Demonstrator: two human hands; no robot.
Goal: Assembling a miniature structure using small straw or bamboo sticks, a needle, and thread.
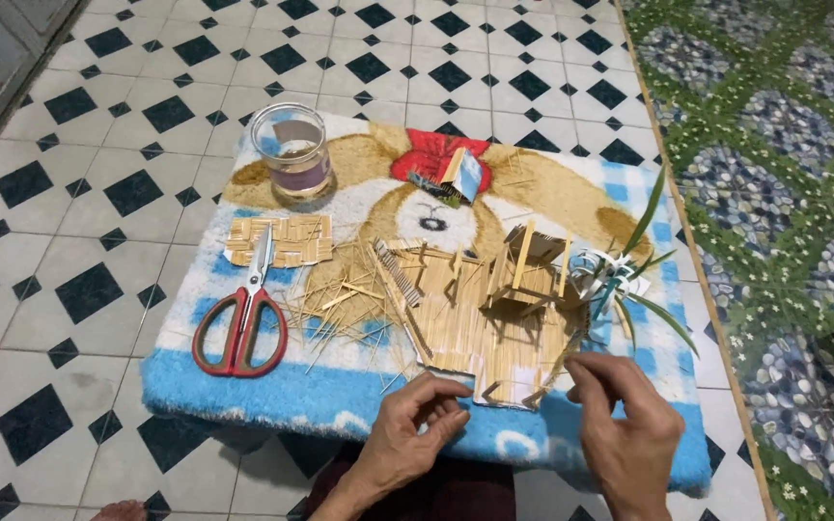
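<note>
Black-and-white diamond floor tiles [98, 193] surround a padded cushion with a cartoon dog print [243, 386] that serves as the work surface; a floral mat [774, 145] lies to the right.

Work item: a flat base of glued sticks [480, 338] sits at the cushion's near-right part, carrying a small upright stick frame [523, 270] (partly assembled, open on its sides as far as visible). The base looks largely laid; the upright structure appears unfinished, judged from the loose sticks [340, 309] scattered just left of it.

Left hand [417, 434]: fingers curled, thumb and forefinger pinched at the near edge of the base; whether a stick is held between them cannot be told. Right hand [625, 425]: fingers bent, tips touching or just beside the base's near-right corner; nothing visibly gripped.

Also present: red-handled scissors [243, 318] resting over a small woven stick panel [282, 241]; a glass jar [291, 150] at the far-left; a small box [460, 174]; a curled ribbon with green leaves [620, 280] at the right.
</note>
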